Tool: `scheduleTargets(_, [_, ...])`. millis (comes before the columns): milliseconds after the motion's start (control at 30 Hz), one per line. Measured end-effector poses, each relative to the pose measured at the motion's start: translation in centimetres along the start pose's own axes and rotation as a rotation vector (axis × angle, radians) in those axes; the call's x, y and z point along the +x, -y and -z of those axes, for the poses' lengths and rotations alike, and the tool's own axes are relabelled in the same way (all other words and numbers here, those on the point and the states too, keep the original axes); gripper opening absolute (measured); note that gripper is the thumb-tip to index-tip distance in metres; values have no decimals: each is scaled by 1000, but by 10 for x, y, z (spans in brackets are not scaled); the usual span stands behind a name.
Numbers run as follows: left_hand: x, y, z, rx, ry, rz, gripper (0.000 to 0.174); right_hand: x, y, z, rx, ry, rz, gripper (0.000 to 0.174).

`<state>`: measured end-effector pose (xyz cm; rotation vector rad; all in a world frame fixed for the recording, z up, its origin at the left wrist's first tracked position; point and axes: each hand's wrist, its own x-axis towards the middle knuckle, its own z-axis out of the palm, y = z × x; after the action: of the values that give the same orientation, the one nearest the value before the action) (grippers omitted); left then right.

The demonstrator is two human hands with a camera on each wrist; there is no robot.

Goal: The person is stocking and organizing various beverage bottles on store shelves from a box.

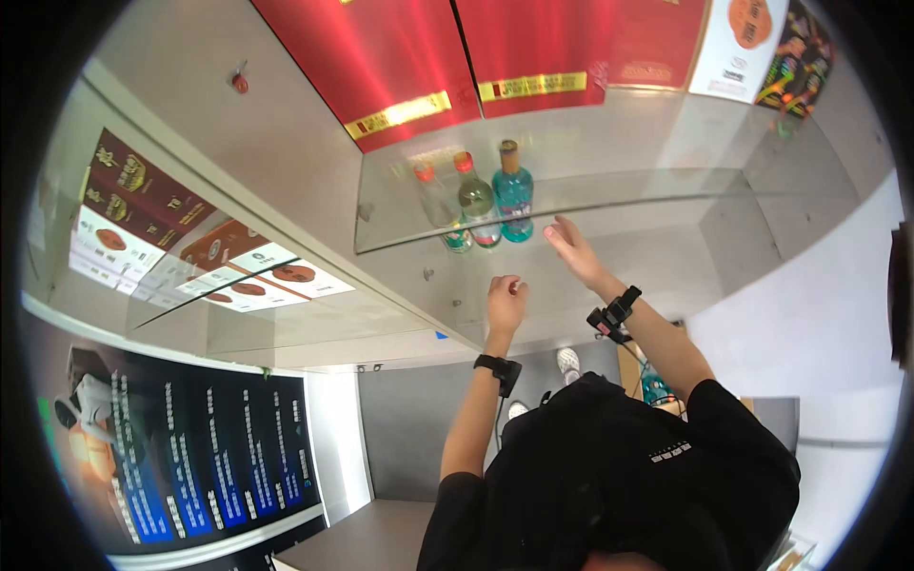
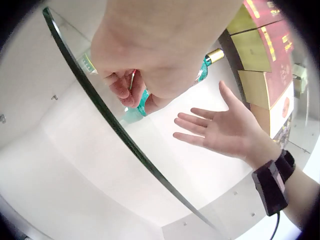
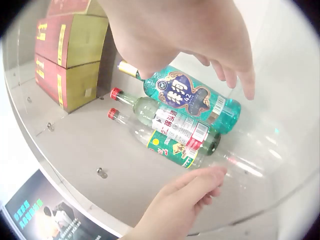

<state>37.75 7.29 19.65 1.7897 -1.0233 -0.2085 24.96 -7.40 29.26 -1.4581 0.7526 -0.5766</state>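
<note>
Three bottles stand side by side inside a cabinet: a blue-green bottle (image 1: 515, 195) with a gold cap, a pale green bottle (image 3: 172, 122) with a red cap and white label, and a clear bottle (image 3: 170, 149) with a red cap and green label. My right hand (image 1: 576, 255) is beside the blue-green bottle, fingers extended and holding nothing. Lower and to its left, my left hand (image 1: 506, 303) has loosely curled fingers with nothing in them. In the right wrist view this left hand (image 3: 187, 197) appears near the bottle bases.
A glass shelf's edge (image 1: 571, 209) crosses in front of the bottles in the head view. Red boxes (image 1: 543, 57) stand behind and above them. Printed boxes (image 1: 143, 209) fill the left compartment. On the floor sits a cardboard box (image 1: 630, 371) holding blue-green items.
</note>
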Motion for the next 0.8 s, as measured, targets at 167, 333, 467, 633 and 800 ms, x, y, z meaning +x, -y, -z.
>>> scheduleTargets(167, [-30, -15, 12, 50, 49, -40, 16, -95, -26, 17, 312, -58, -290, 87])
scheduleTargets(333, [-53, -33, 5, 215, 50, -158, 13, -181, -57, 61, 495, -283, -368, 80])
scheduleTargets(467, [-86, -33, -8, 163, 50, -243, 11, -267, -92, 102, 652, -497, -422, 73])
scheduleTargets(633, [-134, -50, -44, 32, 172, -202, 9, -391, -135, 153, 822, -748, -460, 64])
scheduleTargets(800, [-209, -86, -126, 72, 508, -172, 13, -521, -175, 207, 1038, -945, -387, 54])
